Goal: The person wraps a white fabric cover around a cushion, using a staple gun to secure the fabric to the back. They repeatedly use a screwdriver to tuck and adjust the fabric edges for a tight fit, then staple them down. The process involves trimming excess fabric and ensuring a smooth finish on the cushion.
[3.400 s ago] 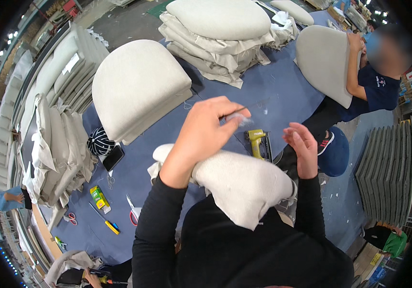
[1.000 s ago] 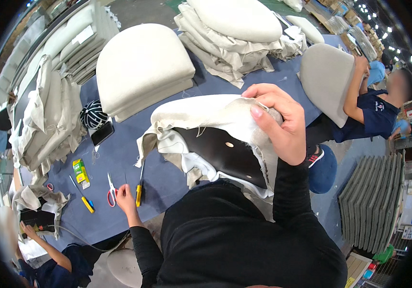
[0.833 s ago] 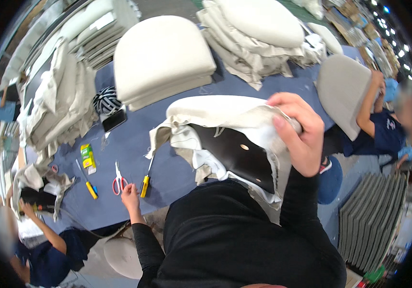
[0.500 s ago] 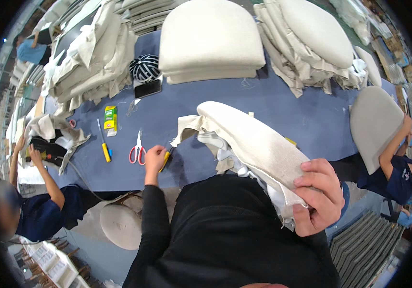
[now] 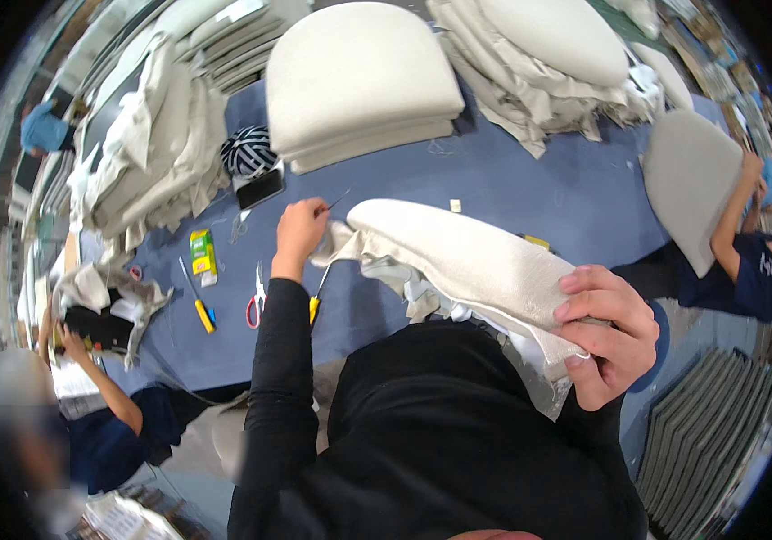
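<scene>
A beige fabric-covered seat cushion stands on edge in front of me, its loose fabric hem and some white material showing underneath. My right hand is closed round its right end, thumb below and fingers on top. My left hand is pinched shut just past the cushion's left end, and a thin, dark, needle-like thing sticks out from its fingertips. Below that hand, partly behind my sleeve, lie red-handled scissors and a yellow-handled tool with a thin shaft on the blue-grey table.
At the far side stand stacked cushions, a patterned round item and a black phone. To the left lie a screwdriver and a yellow-green box. Co-workers handle covers at left and a grey panel at right.
My left hand has moved away from me, from beside the scissors and yellow-handled tool to past the cushion's left end. My right hand keeps its hold on the cushion.
</scene>
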Tool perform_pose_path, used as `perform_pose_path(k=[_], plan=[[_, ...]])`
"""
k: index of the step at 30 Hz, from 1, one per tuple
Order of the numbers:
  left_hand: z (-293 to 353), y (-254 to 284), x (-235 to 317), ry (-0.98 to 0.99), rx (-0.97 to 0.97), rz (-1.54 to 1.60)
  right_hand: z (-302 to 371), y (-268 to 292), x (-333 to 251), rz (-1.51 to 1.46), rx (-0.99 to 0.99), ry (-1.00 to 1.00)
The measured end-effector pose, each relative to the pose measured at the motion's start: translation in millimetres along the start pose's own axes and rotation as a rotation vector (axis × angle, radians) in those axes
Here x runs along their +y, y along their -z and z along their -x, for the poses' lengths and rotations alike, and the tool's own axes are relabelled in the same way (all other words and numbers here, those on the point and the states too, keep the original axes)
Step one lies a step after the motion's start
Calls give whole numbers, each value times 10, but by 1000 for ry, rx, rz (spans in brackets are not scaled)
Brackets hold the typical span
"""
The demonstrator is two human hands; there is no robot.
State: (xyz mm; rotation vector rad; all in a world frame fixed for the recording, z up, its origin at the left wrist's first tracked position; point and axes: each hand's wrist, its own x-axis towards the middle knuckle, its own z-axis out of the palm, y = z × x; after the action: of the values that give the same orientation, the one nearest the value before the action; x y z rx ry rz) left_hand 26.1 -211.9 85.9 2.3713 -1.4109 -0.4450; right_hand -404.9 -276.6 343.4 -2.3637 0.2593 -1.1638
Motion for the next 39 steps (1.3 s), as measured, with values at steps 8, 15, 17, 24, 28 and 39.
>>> perform_pose_path(k=[8, 15, 17, 24, 28, 39], plan=[[-288, -374, -602, -93, -143, -118, 309, 168, 7, -85, 59, 21], [-225, -298, -346, -43, 495, 416, 276, 250, 71, -85, 137, -206], [222, -573, -673, 128, 393, 323, 231, 314, 151, -94, 149, -301], [2318, -1578, -1220, 174, 214, -63, 139, 401, 723, -181, 292, -506], [2508, -1683, -1734, 293, 277, 307, -23, 341, 852, -130, 289, -506], [1968, 849, 1580, -410, 337, 679, -438, -164, 576, -61, 211, -431]])
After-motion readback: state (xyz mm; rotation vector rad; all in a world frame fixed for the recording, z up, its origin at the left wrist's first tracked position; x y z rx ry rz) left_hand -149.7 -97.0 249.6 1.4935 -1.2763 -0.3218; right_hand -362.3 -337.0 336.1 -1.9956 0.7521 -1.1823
